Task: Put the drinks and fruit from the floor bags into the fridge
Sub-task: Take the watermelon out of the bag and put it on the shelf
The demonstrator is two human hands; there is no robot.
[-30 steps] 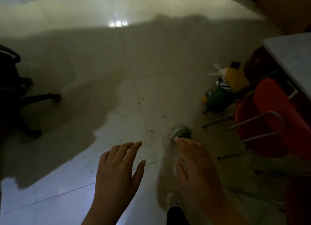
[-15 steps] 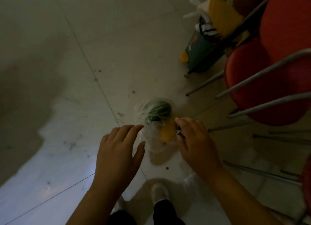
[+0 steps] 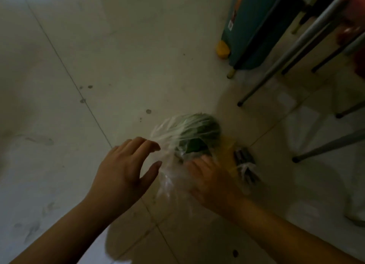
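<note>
A clear plastic bag (image 3: 167, 137) lies on the tiled floor with a dark green round fruit (image 3: 199, 131) inside and something yellow (image 3: 230, 151) beside it. A second small bag holds dark bottles (image 3: 245, 163) to its right. My left hand (image 3: 126, 169) hovers open at the bag's left edge, fingers spread, just touching the plastic. My right hand (image 3: 209, 176) reaches into or under the blurred plastic, fingertips by the green fruit; its grip is hidden.
A teal box (image 3: 254, 26) with a yellow wheel (image 3: 223, 49) stands at the upper right. Grey metal chair legs (image 3: 284, 62) slant across the right side, with red seats at the frame edge. Bare tile floor (image 3: 98, 56) lies to the left.
The view has dropped closer to the floor and the bag. Both hands moved forward onto the bag; the right hand now goes into the plastic.
</note>
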